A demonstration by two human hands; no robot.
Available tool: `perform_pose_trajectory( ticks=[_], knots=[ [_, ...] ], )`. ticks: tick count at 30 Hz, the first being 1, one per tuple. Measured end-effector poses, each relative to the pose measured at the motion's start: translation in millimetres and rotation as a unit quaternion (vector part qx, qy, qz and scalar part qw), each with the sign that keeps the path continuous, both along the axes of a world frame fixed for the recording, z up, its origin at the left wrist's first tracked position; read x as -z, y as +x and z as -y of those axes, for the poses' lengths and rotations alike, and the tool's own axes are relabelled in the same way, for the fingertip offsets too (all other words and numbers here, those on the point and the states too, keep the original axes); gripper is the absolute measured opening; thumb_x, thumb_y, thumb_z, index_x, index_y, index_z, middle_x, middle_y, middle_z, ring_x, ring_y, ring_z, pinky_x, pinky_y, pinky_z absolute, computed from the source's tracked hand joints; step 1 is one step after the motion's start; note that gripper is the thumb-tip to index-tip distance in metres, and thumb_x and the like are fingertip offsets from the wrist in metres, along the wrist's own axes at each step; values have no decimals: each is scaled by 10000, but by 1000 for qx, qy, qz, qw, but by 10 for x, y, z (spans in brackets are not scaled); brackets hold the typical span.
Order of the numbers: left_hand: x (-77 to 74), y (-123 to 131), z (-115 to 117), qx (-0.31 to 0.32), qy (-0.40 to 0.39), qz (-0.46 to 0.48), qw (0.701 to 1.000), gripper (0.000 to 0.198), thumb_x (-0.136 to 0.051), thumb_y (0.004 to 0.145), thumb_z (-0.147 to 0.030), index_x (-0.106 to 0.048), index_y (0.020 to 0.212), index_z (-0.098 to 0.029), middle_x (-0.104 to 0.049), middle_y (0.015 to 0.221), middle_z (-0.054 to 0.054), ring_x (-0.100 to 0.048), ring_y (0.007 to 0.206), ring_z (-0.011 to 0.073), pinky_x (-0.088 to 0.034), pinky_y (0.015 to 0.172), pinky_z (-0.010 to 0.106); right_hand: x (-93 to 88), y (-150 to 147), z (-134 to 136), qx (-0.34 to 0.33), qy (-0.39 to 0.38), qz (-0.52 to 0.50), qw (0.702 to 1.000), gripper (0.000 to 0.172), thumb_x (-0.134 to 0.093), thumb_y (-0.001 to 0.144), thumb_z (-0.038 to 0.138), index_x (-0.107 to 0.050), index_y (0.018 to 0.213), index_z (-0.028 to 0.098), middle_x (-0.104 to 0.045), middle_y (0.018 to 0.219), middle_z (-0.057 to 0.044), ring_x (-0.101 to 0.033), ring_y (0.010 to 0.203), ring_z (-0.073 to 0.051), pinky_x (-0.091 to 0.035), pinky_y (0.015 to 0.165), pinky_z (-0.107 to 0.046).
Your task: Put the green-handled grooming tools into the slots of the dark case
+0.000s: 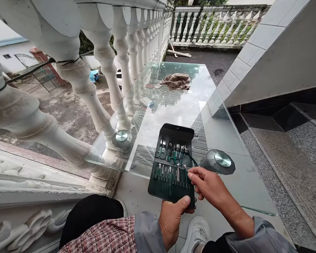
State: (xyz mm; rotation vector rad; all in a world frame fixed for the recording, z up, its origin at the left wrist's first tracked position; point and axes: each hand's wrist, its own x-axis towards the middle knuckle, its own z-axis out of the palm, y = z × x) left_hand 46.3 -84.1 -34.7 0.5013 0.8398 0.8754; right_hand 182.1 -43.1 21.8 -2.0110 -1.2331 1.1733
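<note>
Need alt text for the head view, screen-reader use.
A person's left hand holds an open dark case of small metal tools; the right hand is at its right edge. Beyond are a glass table with a crumpled brown cloth and white balustrade.

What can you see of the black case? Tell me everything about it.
The case looks like smooth leather and is open, its flap at the far end. Slim tools stand in loops along the lower row; scissors and clippers fill the upper. Green handles and silvery tips show. The left hand grips its near edge, thumb on top, by the glass table. The right hand is at its right side; contact is unclear.
</note>
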Motion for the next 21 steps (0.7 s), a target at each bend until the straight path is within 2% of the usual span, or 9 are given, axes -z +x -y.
perform_pose_trajectory(
  ticks=[4,11,18,21],
  knots=[
    [-2,25,3,-19,-5,-15,1000,504,-762,620,-423,-606,956,-82,-658,802,95,-588,659,177,-451,588,266,17,-9,-4,-9,7,0,1000,233,-473,778,359,-582,878,179,-531,556,33,-511,415,-108,-434,392,-234],
    [57,17,11,-19,-8,-21,1000,505,-778,590,-418,-598,931,-92,-662,823,92,-609,698,192,-441,579,259,24,31,-45,-10,15,-15,1000,269,-471,784,379,-585,920,176,-519,524,44,-508,402,-106,-446,438,-245],
    [82,31,37,-8,-11,-29,999,558,-782,581,-450,-589,958,-86,-678,800,101,-613,689,196,-435,592,271,19,24,-147,-20,50,34,998,301,-493,751,389,-598,945,186,-622,758,-31,-553,539,-133,-415,417,-238],
    [102,23,38,-6,-18,-36,999,590,-797,555,-469,-589,962,-96,-679,791,95,-620,703,210,-430,591,275,33,21,-207,-33,65,65,995,298,-508,740,393,-606,936,191,-629,744,-26,-556,580,-142,-402,454,-240]
  ],
)
